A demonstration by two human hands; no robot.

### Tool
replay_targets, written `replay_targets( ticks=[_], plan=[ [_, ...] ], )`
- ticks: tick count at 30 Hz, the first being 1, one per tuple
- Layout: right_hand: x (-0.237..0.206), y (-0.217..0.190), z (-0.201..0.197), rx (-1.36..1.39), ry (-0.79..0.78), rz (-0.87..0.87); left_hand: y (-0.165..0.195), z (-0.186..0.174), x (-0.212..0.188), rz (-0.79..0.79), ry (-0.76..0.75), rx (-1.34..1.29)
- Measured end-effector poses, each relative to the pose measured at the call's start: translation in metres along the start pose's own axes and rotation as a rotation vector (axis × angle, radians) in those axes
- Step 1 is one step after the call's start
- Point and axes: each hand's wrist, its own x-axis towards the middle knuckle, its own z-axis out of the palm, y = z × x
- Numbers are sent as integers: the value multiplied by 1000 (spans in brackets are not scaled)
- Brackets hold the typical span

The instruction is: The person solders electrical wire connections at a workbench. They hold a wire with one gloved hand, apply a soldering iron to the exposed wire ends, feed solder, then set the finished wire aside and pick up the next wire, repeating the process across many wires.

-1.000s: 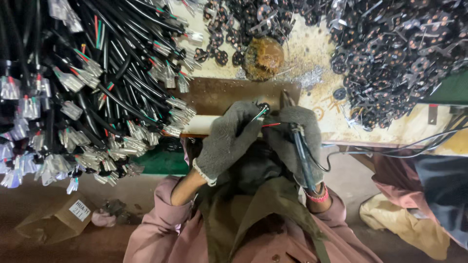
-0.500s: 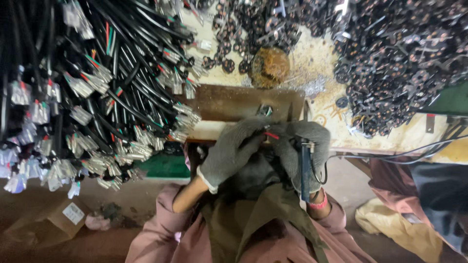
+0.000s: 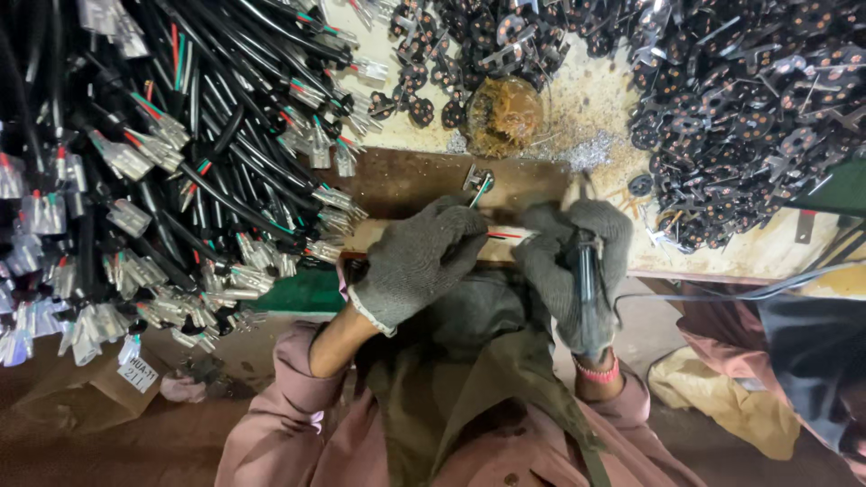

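Both my hands wear grey knit gloves and meet over a brown wooden block (image 3: 406, 180). My left hand (image 3: 419, 261) pinches thin coloured wires (image 3: 505, 235), a red one running toward the right hand and a green one (image 3: 482, 189) pointing up to a small metal terminal piece (image 3: 476, 177). My right hand (image 3: 568, 271) is closed around a dark-handled tool (image 3: 586, 289), whose tip sits near the red wire. What lies under the fingers is hidden.
A big bundle of black cables with stripped coloured ends and metal terminals (image 3: 180, 162) fills the left. Heaps of small dark round parts (image 3: 758, 99) cover the right and top. A rusty round tin (image 3: 505, 113) stands behind the block. A cardboard box (image 3: 81, 397) lies lower left.
Both hands stay together at the block, shifting only slightly. The wires between them have turned a little, and the camera has drifted.
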Motion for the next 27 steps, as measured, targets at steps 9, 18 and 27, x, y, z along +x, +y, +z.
replay_targets(
  ticks=[9, 18, 27],
  plan=[
    [4, 3, -2, -236, -152, -51, 12, 6, 4, -80, -1, -101],
    [-13, -8, 12, 312, 138, 196, 8, 35, -12, -203, 124, -327],
    [-15, 11, -5, -39, 96, 107, 29, 17, -2, -139, 130, -122]
  ],
)
